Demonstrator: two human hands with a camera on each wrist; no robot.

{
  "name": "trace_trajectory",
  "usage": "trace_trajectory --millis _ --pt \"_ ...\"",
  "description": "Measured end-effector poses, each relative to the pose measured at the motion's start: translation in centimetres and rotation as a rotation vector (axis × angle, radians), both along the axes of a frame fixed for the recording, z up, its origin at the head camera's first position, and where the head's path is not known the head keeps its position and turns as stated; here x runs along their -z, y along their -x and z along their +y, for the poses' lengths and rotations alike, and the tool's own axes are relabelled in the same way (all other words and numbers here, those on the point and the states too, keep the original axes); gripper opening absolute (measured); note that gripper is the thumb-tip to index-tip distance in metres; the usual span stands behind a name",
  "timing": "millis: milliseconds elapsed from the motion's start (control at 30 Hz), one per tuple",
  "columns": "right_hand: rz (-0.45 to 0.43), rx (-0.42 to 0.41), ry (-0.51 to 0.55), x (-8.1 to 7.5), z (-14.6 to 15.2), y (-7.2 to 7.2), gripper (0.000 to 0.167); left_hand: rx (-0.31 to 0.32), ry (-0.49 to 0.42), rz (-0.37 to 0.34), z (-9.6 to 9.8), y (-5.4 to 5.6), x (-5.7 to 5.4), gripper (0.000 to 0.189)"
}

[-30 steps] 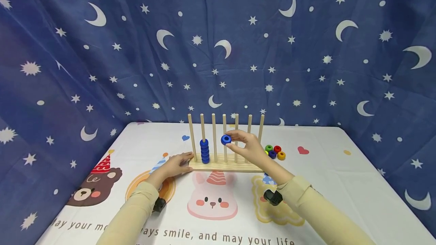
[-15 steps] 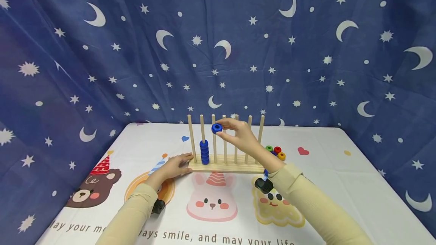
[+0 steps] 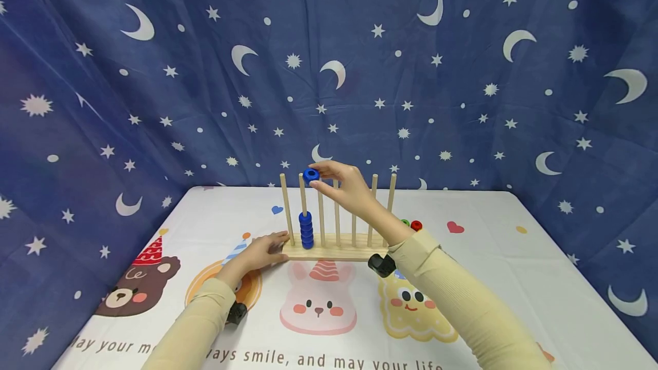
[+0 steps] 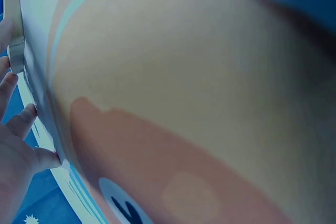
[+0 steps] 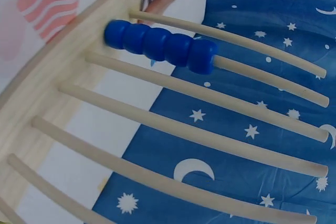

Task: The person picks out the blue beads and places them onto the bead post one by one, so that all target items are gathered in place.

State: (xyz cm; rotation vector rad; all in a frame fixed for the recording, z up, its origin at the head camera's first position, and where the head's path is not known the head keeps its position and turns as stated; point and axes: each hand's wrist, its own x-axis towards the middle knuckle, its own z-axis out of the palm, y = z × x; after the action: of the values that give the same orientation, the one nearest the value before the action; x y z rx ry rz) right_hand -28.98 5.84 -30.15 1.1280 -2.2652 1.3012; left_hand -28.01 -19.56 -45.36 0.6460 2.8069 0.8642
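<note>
In the head view, my right hand (image 3: 350, 188) pinches a blue bead (image 3: 310, 176) between thumb and fingers, its hole showing. The bead is held up close beside the tip of the second peg (image 3: 303, 193) from the left. That peg carries a stack of several blue beads (image 3: 306, 230), also seen as blue beads (image 5: 157, 44) in the right wrist view. My left hand (image 3: 259, 251) grips the left end of the wooden peg stand (image 3: 339, 253), thumb toward the front and fingers behind. The held bead is out of the right wrist view.
Loose green and red beads, including a red bead (image 3: 416, 225), lie right of the stand, partly hidden by my right forearm. The other pegs, such as the leftmost peg (image 3: 287, 210), are bare. A printed white cloth (image 3: 514, 278) covers the table; a blue star curtain (image 3: 329, 101) hangs behind.
My right hand has moved left and up with the blue bead, from in front of the middle pegs to the top of the second peg. The left hand stays at the stand's end.
</note>
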Motion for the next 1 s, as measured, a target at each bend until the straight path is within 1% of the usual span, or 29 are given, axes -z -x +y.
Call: trace_trajectory --millis 133,233,400,500,633,733,800,933,1000 --pt "-0.014 0.018 -0.007 -0.3 -0.8 0.6 0.034 0.009 -0.003 0.013 -0.2 0.0 0.2 0.057" --pt "-0.042 0.034 -0.013 -0.4 -1.3 1.1 0.034 0.017 -0.005 0.018 -0.3 0.0 0.3 0.057" --pt "-0.087 0.049 -0.055 -0.6 -2.0 1.5 0.034 0.012 -0.002 0.023 -0.3 -0.2 0.2 0.057" --pt "-0.095 0.064 -0.09 -0.8 -2.4 1.7 0.034 -0.005 -0.013 0.011 -0.2 -0.2 0.0 0.057" --pt "-0.123 0.107 -0.116 -1.1 -2.6 1.8 0.032 -0.006 -0.019 0.002 -0.1 -0.2 -0.1 0.057" --pt "-0.133 0.138 -0.131 -1.2 -2.7 1.8 0.031 0.004 -0.013 0.014 0.1 -0.2 -0.1 0.057" --pt "-0.128 0.143 -0.143 -1.3 -2.6 1.8 0.032 -0.003 -0.01 0.017 0.3 -0.1 -0.1 0.057" --pt "-0.134 0.123 -0.166 -1.3 -2.6 1.8 0.032 -0.023 -0.005 0.004 0.4 -0.2 0.0 0.057" --pt "-0.148 0.129 -0.169 -1.3 -2.5 1.8 0.032 -0.02 -0.003 -0.003 0.5 -0.2 0.1 0.057"
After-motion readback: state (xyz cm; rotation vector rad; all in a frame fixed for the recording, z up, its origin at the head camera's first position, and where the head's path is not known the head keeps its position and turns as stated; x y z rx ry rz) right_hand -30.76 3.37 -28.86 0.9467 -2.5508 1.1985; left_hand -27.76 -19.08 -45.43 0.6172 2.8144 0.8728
